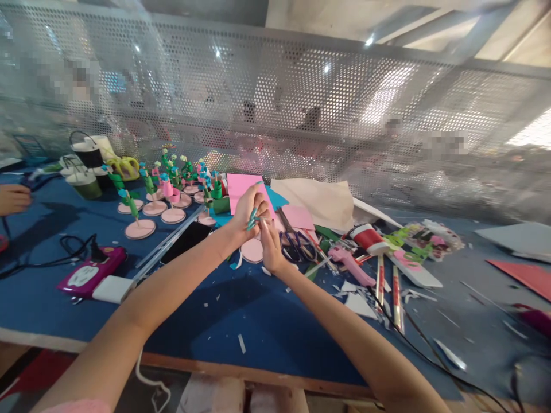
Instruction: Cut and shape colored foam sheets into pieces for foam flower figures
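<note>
Above the middle of the table, my left hand (250,207) and my right hand (271,245) meet at the fingertips. Between them is a small teal curled piece (253,217), which looks like a paper strip. The left fingers are bent around it, and the right fingers press together against it, partly hiding it. Below the hands lies a round pale pink disc (252,251). Dark-handled scissors (297,240) rest just right of my right hand. Pink paper sheets (241,189) and blue paper lie behind my hands. A pink glue gun (352,265) is farther right.
Several small paper plants on pink discs (140,229) stand at left, near a purple power strip (92,272). At right are a red ribbon spool (368,238), paper scraps and a cable. A perforated metal screen (275,86) borders the back. Another person's hand (15,199) shows far left.
</note>
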Motion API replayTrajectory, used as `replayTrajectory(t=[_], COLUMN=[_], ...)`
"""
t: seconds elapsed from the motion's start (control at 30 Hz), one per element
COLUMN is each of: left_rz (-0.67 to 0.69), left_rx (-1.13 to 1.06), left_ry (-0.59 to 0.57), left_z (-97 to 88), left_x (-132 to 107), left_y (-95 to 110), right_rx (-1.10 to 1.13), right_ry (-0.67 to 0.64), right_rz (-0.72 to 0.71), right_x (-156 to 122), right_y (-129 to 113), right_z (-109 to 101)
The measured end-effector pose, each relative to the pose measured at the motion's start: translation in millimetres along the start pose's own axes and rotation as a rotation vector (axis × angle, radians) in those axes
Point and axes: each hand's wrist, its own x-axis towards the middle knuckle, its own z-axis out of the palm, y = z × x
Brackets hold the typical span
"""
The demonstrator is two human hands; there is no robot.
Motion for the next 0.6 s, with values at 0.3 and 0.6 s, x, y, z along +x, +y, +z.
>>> replayTrajectory(t=[0.3,0.6], left_rz=[0.032,0.008], left_rx=[-0.038,-0.025], left_ry=[-0.011,-0.068], left_z=[5.9,5.2], left_x=[-4,-6], left_y=[3,3], right_rx=[-0.372,-0.459], right_ry=[-0.048,-0.099], right_rz=[-0.330,-0.308], right_x=[6,7], right_y=[-26,-33], right_z=[-8,-15])
